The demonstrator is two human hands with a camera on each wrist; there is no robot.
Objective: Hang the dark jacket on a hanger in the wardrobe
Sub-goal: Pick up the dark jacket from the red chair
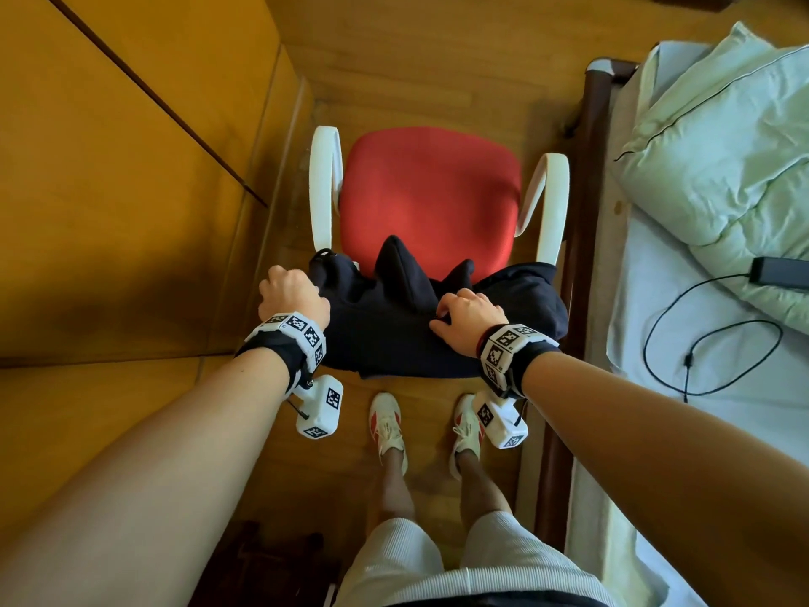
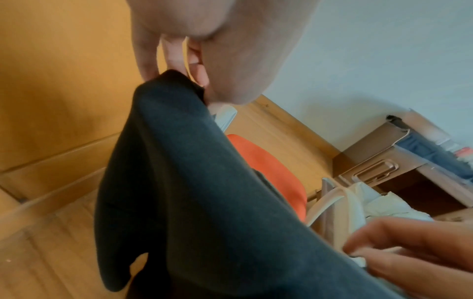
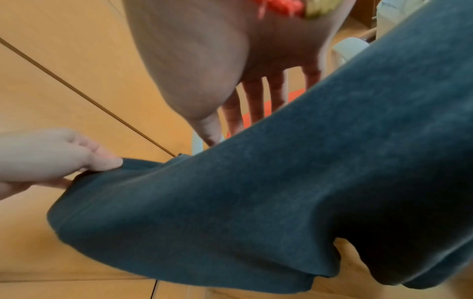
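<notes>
The dark jacket (image 1: 394,339) lies draped over the back of a red chair (image 1: 429,194) with white armrests, and its hood points onto the seat. My left hand (image 1: 291,295) pinches the jacket's left end between thumb and fingers (image 2: 151,68). My right hand (image 1: 464,313) rests on the middle of the jacket with its fingers (image 3: 256,101) spread and fairly straight, reaching over the top fold of the cloth (image 3: 281,202). No hanger is in view.
Closed wooden wardrobe panels (image 1: 109,168) fill the left side. A bed (image 1: 700,387) with a pale green duvet (image 1: 722,146) and a black charger with its cable (image 1: 779,271) stands on the right. My feet in white shoes (image 1: 387,422) stand on the wooden floor behind the chair.
</notes>
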